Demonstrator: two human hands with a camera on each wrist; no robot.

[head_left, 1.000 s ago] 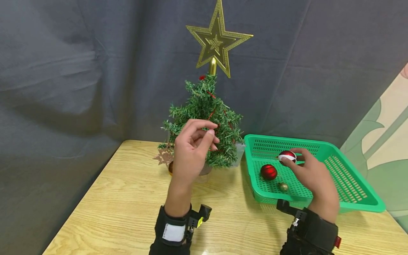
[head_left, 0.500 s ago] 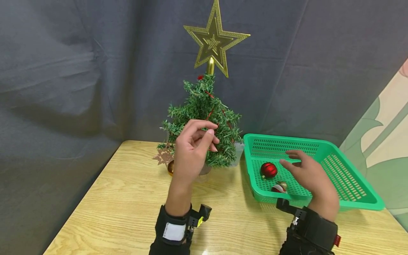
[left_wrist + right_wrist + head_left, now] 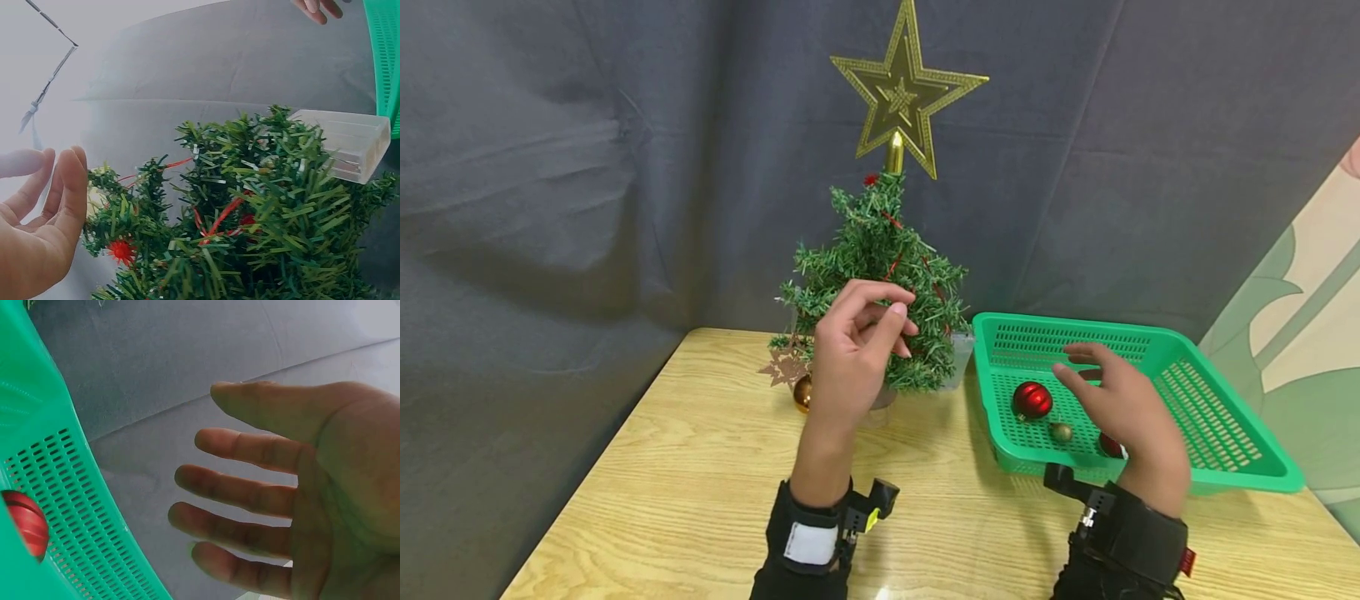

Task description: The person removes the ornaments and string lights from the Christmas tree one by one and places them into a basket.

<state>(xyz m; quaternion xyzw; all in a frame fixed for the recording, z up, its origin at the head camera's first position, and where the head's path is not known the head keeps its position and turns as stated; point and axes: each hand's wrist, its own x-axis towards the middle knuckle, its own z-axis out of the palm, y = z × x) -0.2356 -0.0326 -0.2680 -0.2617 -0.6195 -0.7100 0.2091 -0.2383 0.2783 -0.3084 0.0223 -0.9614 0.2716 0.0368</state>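
Note:
Over the green basket (image 3: 1015, 467) my right hand (image 3: 1131, 408) hovers with its fingers spread and nothing in it. Inside the basket lie a red ribbed ball (image 3: 1032, 401), a small gold ball (image 3: 1061, 432) and a red-and-white ball (image 3: 1109, 444), partly hidden behind the right hand. The right wrist view shows the fingers apart and the red ball (image 3: 28, 525) past the basket wall. My left hand (image 3: 853, 342) is held in front of the small Christmas tree (image 3: 880, 233), fingers loosely bent, holding nothing. In the left wrist view its fingertips are close to the branches.
A gold star (image 3: 901, 96) tops the tree. By its base are a brown leaf ornament (image 3: 785, 367) and a gold ball (image 3: 802, 393). A clear plastic box (image 3: 350, 144) stands behind it, before a grey curtain (image 3: 1037, 167). All rest on a wooden table (image 3: 662, 500).
My right hand let go of the red-and-white ball, which dropped into the basket, passed near the small gold ball and rolled right under the hand. The left hand has barely moved.

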